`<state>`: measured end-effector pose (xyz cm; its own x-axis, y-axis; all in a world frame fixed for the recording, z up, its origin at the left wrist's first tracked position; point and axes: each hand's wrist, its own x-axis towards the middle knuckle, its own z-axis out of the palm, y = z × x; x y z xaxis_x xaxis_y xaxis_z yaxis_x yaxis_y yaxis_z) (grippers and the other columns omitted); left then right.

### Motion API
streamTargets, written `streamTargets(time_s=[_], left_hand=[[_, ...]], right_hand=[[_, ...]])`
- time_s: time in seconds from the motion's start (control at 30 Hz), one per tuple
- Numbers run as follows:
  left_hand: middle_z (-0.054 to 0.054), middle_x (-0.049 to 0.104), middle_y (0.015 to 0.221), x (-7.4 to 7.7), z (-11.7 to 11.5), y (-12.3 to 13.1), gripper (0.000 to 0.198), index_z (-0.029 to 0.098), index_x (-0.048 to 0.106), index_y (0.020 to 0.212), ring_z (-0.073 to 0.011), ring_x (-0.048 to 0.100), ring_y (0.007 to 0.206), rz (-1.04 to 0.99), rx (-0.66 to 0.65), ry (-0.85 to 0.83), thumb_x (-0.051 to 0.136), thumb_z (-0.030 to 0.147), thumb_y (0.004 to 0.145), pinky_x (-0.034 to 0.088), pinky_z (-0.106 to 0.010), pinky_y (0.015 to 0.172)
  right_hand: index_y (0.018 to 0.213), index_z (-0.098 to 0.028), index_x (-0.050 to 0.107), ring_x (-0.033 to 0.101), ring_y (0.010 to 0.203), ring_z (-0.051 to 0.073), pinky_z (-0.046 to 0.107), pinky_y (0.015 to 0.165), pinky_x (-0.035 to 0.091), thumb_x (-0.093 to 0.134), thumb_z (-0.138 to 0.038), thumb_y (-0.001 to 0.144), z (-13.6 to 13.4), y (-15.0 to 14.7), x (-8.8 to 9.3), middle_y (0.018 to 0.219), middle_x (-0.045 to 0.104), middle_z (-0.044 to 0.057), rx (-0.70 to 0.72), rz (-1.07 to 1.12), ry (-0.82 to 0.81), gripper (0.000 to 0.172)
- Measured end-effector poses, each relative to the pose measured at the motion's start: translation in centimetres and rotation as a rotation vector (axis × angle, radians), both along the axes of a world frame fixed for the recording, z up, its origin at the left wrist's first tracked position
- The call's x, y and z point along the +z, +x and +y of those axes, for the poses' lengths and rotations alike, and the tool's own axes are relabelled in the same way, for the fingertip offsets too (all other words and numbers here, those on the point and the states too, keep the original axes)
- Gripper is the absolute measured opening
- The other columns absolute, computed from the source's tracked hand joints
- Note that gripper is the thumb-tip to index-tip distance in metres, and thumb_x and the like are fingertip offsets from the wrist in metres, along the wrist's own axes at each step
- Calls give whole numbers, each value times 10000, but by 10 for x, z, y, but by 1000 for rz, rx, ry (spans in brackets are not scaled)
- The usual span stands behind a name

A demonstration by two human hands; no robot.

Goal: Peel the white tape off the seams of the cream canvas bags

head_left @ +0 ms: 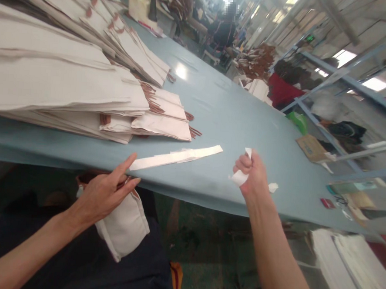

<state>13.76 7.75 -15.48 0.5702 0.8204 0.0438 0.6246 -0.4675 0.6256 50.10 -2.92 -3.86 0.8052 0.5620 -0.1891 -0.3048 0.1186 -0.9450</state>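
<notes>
My left hand (106,193) is at the table's near edge, index finger and thumb spread. Its other fingers are mostly hidden and appear to grip the top of a small off-white fabric pouch (125,227) with brown trim, hanging below the edge. The index fingertip is beside the left end of a long white paper-like strip (179,156) lying on the table, apparently several layers. Over the table to the right, my right hand (252,172) is closed around a crumpled white piece of paper (239,178), which sticks out above and below the fingers.
Stacks of off-white fabric pouches (66,82) with brown cords cover the left of the blue table (221,107). A white scrap (273,187) lies beyond my right wrist. A cardboard box (311,148) and shelves (350,80) stand right. Another person (223,33) is in the background.
</notes>
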Motion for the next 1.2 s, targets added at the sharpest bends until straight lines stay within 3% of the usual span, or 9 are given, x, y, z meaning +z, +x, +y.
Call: streamTargets(time_s=[0.1,0.2,0.37,0.43,0.6,0.7,0.87,1.0,1.2], left_hand=[[-40,879,840,0,-9,-17,772,182,633,1657,-317,872,887,-86,76,-96,524,643,1048,547,-314,733],[-50,897,883,0,-27,-35,606,239,853,1298,-301,857,822,-145,109,-145,587,691,994,551,-322,723],[-29,874,799,7,-56,-61,536,252,849,939,-235,788,672,-223,108,-201,614,730,999,513,-304,643],[-26,871,810,11,-64,-67,510,242,849,1006,-225,790,692,-253,107,-210,627,701,1015,517,-296,659],[33,763,729,12,-71,-67,550,200,750,1466,-195,720,663,-313,95,-203,632,540,1051,441,-287,643],[73,684,682,5,-73,-65,702,163,609,1645,-187,664,626,-355,96,-211,669,489,1027,420,-285,647],[75,628,672,3,-84,-66,549,184,736,1509,-161,580,587,-453,17,-251,614,417,1027,389,-271,606],[111,520,619,11,-100,-66,691,141,645,1629,-152,534,555,-530,-31,-263,594,370,978,380,-252,583],[8,793,801,23,-122,-72,588,181,746,1520,-186,745,734,-599,-23,-252,532,297,985,566,-247,729]], right_hand=[[733,-255,406,229,394,42,146,379,243,804,-444,1022,-8,-56,1,539,329,-154,94,4,10,527],[695,-255,429,255,396,44,164,377,280,889,-563,923,-10,-112,0,534,372,-139,245,-50,36,598],[648,-251,470,238,396,54,190,385,315,875,-692,909,-6,-199,1,504,379,-124,554,-72,93,654],[629,-250,460,228,401,55,195,403,331,865,-685,924,-4,-228,4,492,372,-120,648,7,129,663],[610,-244,451,238,411,62,178,422,327,855,-597,952,3,-273,15,477,311,-117,840,254,236,636],[684,-244,485,195,412,64,157,404,296,767,-436,1048,11,-280,20,512,316,-131,764,458,183,500],[756,-235,468,145,389,68,136,392,222,348,-254,1224,24,-279,12,515,274,-144,419,680,19,483],[762,-240,425,150,388,65,138,392,208,367,-248,1215,24,-283,-6,523,270,-148,338,698,-42,457],[757,-254,386,164,403,82,151,396,212,343,-249,1198,19,-299,-25,528,255,-140,351,727,-84,443]])
